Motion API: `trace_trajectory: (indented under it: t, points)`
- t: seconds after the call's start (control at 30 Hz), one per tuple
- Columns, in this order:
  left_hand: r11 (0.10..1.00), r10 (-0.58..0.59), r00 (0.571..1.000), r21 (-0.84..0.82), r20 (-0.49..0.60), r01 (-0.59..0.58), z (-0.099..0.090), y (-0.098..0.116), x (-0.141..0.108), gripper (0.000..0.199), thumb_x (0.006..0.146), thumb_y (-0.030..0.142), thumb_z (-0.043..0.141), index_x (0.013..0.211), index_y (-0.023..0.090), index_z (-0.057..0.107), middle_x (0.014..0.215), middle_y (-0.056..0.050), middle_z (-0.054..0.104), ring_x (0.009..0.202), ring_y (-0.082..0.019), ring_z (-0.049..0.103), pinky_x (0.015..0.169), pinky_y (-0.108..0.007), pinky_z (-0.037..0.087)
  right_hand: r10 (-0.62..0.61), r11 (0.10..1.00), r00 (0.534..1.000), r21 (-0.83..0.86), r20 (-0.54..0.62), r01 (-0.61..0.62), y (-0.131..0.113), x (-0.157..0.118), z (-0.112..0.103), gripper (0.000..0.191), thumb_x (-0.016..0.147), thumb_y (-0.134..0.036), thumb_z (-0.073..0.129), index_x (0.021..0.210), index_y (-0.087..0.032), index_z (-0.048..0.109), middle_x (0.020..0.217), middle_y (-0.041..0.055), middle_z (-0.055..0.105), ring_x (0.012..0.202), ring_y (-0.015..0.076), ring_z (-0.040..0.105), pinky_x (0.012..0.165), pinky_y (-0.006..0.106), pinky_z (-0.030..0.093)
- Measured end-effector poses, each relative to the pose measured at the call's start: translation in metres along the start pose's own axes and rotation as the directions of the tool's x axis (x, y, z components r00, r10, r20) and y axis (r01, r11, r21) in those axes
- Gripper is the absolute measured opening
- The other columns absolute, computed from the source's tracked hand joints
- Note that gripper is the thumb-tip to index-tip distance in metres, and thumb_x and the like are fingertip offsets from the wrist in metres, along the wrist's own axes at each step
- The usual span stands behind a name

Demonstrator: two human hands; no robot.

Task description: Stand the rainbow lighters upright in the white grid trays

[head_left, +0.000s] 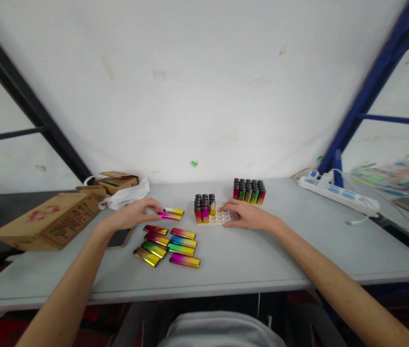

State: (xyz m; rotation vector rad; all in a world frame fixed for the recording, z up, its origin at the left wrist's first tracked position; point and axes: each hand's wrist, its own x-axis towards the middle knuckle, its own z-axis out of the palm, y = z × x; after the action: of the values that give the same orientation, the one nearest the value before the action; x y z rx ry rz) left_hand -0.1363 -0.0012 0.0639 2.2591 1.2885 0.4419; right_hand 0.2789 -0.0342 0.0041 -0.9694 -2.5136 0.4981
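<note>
My left hand [139,212] has its thumb and fingers closed on the black end of a magenta and yellow lighter [170,216]. Another yellow lighter [174,211] lies just behind that one. With thumb and fingers on its right end, my right hand [242,213] grips a white tray with holes [220,220]. Several lighters [204,207] stand upright in the tray's left part, and open holes show on its right. In front of my left hand, several coloured lighters [183,242] lie flat in two loose columns.
A block of upright lighters [249,191] stands behind my right hand. To the left are a cardboard box [50,217], a white bag [128,193] and a phone [119,238] partly under my wrist. A white power strip [338,193] with cables lies at right.
</note>
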Motion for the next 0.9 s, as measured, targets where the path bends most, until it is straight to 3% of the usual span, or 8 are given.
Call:
trace_trajectory:
  t: [0.1, 0.2, 0.3, 0.43, 0.5, 0.63, 0.77, 0.9]
  points:
    - [0.979, 0.018, 0.994, -0.201, -0.112, -0.041, -0.004, 0.007, 0.001, 0.037, 0.075, 0.055, 0.081, 0.095, 0.023, 0.078, 0.108, -0.011, 0.077, 0.107, -0.032, 0.069, 0.096, -0.041, 0.054, -0.004, 1.000, 1.000, -0.007, -0.004, 0.004, 0.000, 0.000, 0.000, 0.048, 0.095, -0.048, 0.069, 0.134, -0.019, 0.063, 0.117, 0.0106, 0.063, 0.088, 0.0192, 0.062, 0.085, 0.034, 0.052]
    - [0.841, -0.030, 0.963, -0.527, -0.268, -0.120, 0.000, 0.022, 0.008, 0.038, 0.077, 0.051, 0.082, 0.098, 0.022, 0.070, 0.114, -0.012, 0.077, 0.110, -0.031, 0.071, 0.103, -0.048, 0.054, 0.001, 1.000, 1.000, 0.000, 0.006, -0.001, 0.000, 0.000, 0.000, 0.050, 0.095, -0.049, 0.069, 0.134, -0.019, 0.063, 0.118, 0.0106, 0.062, 0.085, 0.0183, 0.062, 0.081, 0.033, 0.052]
    - [0.610, -0.095, 0.932, -0.761, -0.349, -0.222, 0.010, 0.045, 0.023, 0.040, 0.081, 0.050, 0.081, 0.097, 0.021, 0.058, 0.096, -0.007, 0.078, 0.091, -0.026, 0.076, 0.095, -0.050, 0.059, 0.000, 1.000, 1.000, 0.007, 0.014, -0.001, 0.001, 0.000, 0.000, 0.051, 0.095, -0.049, 0.069, 0.136, -0.019, 0.062, 0.119, 0.0108, 0.062, 0.084, 0.0180, 0.062, 0.080, 0.033, 0.053]
    - [0.496, -0.066, 0.935, -0.824, -0.349, -0.273, 0.027, 0.085, 0.044, 0.041, 0.081, 0.047, 0.081, 0.097, 0.023, 0.051, 0.067, 0.007, 0.058, 0.065, -0.014, 0.067, 0.074, -0.037, 0.063, 0.013, 1.000, 1.000, 0.004, 0.019, -0.013, 0.000, 0.000, -0.001, 0.052, 0.095, -0.050, 0.068, 0.137, -0.020, 0.062, 0.119, 0.0107, 0.062, 0.084, 0.0180, 0.061, 0.081, 0.034, 0.053]
    - [0.492, -0.044, 0.933, -0.821, -0.357, -0.291, 0.037, 0.100, 0.052, 0.042, 0.082, 0.048, 0.080, 0.099, 0.024, 0.050, 0.066, 0.009, 0.053, 0.058, -0.011, 0.060, 0.060, -0.027, 0.058, 0.009, 1.000, 1.000, 0.004, 0.018, -0.010, 0.000, 0.000, -0.001, 0.052, 0.096, -0.050, 0.068, 0.137, -0.019, 0.062, 0.120, 0.0110, 0.062, 0.084, 0.0181, 0.061, 0.082, 0.034, 0.053]
    - [0.558, -0.043, 0.938, -0.787, -0.344, -0.263, 0.059, 0.112, 0.056, 0.041, 0.088, 0.057, 0.070, 0.103, 0.028, 0.046, 0.063, 0.011, 0.051, 0.042, -0.006, 0.039, 0.039, -0.014, 0.033, 0.000, 1.000, 1.000, 0.004, 0.014, 0.000, 0.000, 0.000, -0.001, 0.051, 0.096, -0.050, 0.068, 0.136, -0.019, 0.062, 0.118, 0.0105, 0.062, 0.086, 0.0184, 0.062, 0.083, 0.034, 0.053]
    - [0.676, -0.069, 0.941, -0.709, -0.332, -0.201, 0.078, 0.103, 0.055, 0.037, 0.090, 0.058, 0.066, 0.097, 0.025, 0.052, 0.055, 0.012, 0.038, 0.040, -0.004, 0.026, 0.039, -0.014, 0.018, 0.008, 1.000, 1.000, 0.004, 0.016, -0.008, 0.001, 0.000, 0.000, 0.051, 0.095, -0.050, 0.069, 0.136, -0.020, 0.062, 0.117, 0.0101, 0.062, 0.083, 0.0175, 0.062, 0.080, 0.032, 0.053]
    - [0.803, -0.072, 0.901, -0.560, -0.428, -0.202, 0.087, 0.093, 0.053, 0.046, 0.091, 0.057, 0.061, 0.067, 0.019, 0.049, 0.055, 0.007, 0.033, 0.046, -0.007, 0.029, 0.042, -0.019, 0.021, 0.006, 1.000, 1.000, 0.000, 0.015, -0.006, 0.001, -0.001, 0.000, 0.050, 0.096, -0.049, 0.068, 0.135, -0.019, 0.062, 0.118, 0.0100, 0.062, 0.082, 0.0167, 0.062, 0.081, 0.033, 0.053]
